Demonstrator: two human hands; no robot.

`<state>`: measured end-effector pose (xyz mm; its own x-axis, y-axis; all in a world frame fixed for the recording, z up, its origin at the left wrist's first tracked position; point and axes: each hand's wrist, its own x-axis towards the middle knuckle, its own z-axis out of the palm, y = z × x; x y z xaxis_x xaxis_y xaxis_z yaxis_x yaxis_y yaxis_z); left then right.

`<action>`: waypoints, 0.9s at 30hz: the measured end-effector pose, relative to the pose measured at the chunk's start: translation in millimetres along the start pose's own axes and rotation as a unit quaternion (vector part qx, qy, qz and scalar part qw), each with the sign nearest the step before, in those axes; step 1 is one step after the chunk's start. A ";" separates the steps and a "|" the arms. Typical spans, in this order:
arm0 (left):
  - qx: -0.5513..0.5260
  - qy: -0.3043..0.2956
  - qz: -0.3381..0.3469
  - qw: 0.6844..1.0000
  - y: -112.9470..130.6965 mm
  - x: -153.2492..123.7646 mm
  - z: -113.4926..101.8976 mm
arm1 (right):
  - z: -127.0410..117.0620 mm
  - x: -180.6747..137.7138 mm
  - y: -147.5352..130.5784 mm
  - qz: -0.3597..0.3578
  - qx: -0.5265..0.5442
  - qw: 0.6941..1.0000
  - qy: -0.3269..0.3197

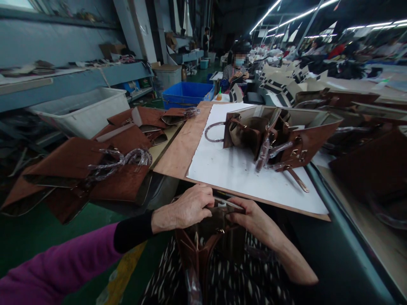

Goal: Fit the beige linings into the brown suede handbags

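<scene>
A brown handbag rests on my lap, its plastic-wrapped handle hanging toward me. My left hand is closed on the bag's upper edge at the left, fingers curled over it. Across from it, my right hand pinches the same edge between thumb and fingers. A pale strip shows along the rim between the two hands. The bag's inside is dark and mostly hidden. Just beyond my hands, more brown bags with wrapped handles stand on a white sheet.
Brown bag pieces with wrapped handles are heaped at left. Behind them are a grey bin and a blue bin. More bags are stacked at right. A masked co-worker sits farther back. The wooden board's edge lies just past my hands.
</scene>
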<state>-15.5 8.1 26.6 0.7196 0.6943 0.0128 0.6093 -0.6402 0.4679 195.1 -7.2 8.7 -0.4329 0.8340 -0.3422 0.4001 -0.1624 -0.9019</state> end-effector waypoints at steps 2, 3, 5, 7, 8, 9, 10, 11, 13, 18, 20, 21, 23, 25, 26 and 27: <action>0.001 0.011 -0.011 1.000 1.0 0.4 1.7 | 2.3 2.4 0.5 0.004 -0.008 1.000 0.010; -0.004 0.012 -0.020 1.000 1.5 1.0 2.9 | 3.3 3.6 1.1 0.006 -0.013 1.000 0.018; -0.021 0.004 -0.039 0.999 2.9 2.5 5.0 | 4.5 6.1 2.9 0.008 -0.014 0.999 0.037; -0.035 -0.007 -0.044 0.998 5.1 3.7 5.4 | 4.5 8.6 5.6 0.009 0.009 0.999 0.040; -0.041 -0.009 -0.039 0.998 6.3 4.0 4.7 | 4.1 9.9 7.2 0.010 0.033 0.999 0.034; -0.047 -0.006 -0.030 0.998 7.5 4.2 3.6 | 3.5 11.2 8.7 0.013 0.058 0.998 0.026; -0.053 -0.003 -0.020 0.998 8.7 4.3 2.2 | 2.9 12.6 10.2 0.017 0.084 0.996 0.016; -0.059 -0.001 -0.010 0.998 9.6 4.3 0.8 | 2.4 14.0 11.5 0.021 0.104 0.994 0.011; -0.069 -0.004 0.008 0.998 10.6 4.4 -1.4 | 1.8 16.6 13.5 0.026 0.124 0.992 0.010; -0.080 -0.014 0.040 0.996 8.9 6.7 0.1 | 1.8 18.6 13.5 0.030 0.124 0.992 0.016; -0.087 -0.024 0.047 0.995 7.4 8.1 1.7 | 2.3 17.7 11.5 0.031 0.125 0.991 0.016; -0.091 -0.028 0.050 0.994 6.7 8.7 2.3 | 2.7 17.2 10.5 0.032 0.126 0.991 0.018; -0.096 -0.033 0.054 0.993 5.5 9.9 2.7 | 3.4 16.1 8.7 0.033 0.129 0.991 0.019; -0.096 -0.041 0.052 0.993 4.8 10.7 2.2 | 3.9 15.1 8.0 0.030 0.138 0.990 0.015; -0.098 -0.049 0.049 0.993 4.6 10.9 1.7 | 4.0 14.4 8.2 0.027 0.142 0.990 0.010; -0.103 -0.058 0.043 0.992 4.3 11.1 1.1 | 3.9 13.6 8.6 0.023 0.142 0.990 0.005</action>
<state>-4.5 12.7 27.7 0.8069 0.5896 -0.0368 0.4723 -0.6065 0.6397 189.5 0.7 -4.7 -0.4103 0.8273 -0.3837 0.1754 -0.3412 -0.9235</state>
